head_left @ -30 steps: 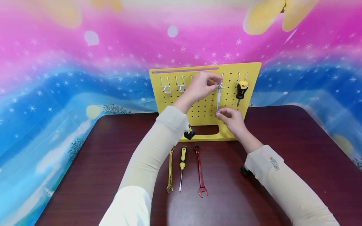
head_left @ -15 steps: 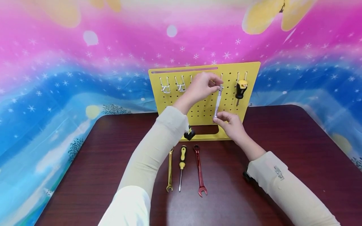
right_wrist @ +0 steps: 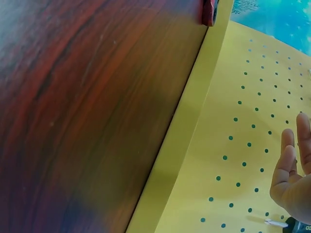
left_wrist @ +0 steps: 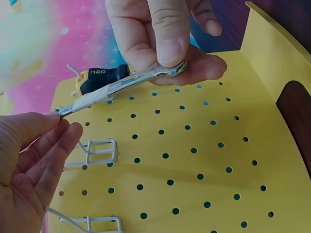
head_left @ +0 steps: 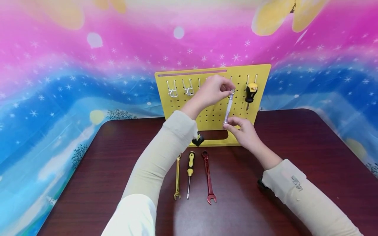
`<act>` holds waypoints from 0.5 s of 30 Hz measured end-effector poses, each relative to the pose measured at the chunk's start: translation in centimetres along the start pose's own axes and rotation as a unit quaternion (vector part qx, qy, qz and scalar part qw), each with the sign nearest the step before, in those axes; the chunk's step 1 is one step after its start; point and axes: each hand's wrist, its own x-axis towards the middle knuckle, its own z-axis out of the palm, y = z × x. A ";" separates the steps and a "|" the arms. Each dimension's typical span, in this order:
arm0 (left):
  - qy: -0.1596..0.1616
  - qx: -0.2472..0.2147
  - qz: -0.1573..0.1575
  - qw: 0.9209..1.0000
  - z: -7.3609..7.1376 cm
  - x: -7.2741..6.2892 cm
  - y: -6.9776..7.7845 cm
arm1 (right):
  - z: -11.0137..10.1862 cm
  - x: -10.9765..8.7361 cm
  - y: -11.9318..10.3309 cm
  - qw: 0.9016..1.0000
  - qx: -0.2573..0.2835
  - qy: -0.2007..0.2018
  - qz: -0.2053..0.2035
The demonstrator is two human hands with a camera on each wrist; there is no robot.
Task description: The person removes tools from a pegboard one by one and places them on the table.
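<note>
A silver wrench (head_left: pixel 228 107) is held at a slant before the yellow pegboard (head_left: pixel 206 126). My left hand (head_left: pixel 211 91) pinches its upper ring end between thumb and fingers. My right hand (head_left: pixel 243 132) pinches the lower end. In the left wrist view the wrench (left_wrist: pixel 107 92) spans from the left hand (left_wrist: pixel 31 155) to the right thumb, with the pegboard behind. White wire hooks (left_wrist: pixel 101 151) stick out close to the left fingers. Only part of the right hand (right_wrist: pixel 294 182) shows in the right wrist view; the wrench is out of sight there.
A stubby screwdriver (head_left: pixel 251 93) hangs at the board's right; bare white hooks (head_left: pixel 172 89) stand at its left. On the dark wooden table (head_left: pixel 124 157) lie a gold wrench (head_left: pixel 177 180), a yellow-black screwdriver (head_left: pixel 190 167) and a red wrench (head_left: pixel 209 178).
The wrench's lower end has swung down and slightly left with my right hand. Its upper end, in my left fingers, has shifted a little right. Tools on the table stay put.
</note>
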 end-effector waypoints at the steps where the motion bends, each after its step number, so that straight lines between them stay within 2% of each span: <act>1: -0.001 -0.002 -0.001 1.000 0.0 0.0 0.1 | -0.1 -0.1 -0.1 1.000 -0.004 -0.002 0.001; 9: -0.002 -0.007 0.003 1.000 0.0 -0.4 0.3 | -0.5 -0.8 -0.6 1.000 -0.018 -0.011 0.002; 15: 0.008 -0.032 0.006 0.999 -0.2 -0.9 0.1 | -0.9 -1.4 -1.2 0.999 -0.025 -0.014 -0.015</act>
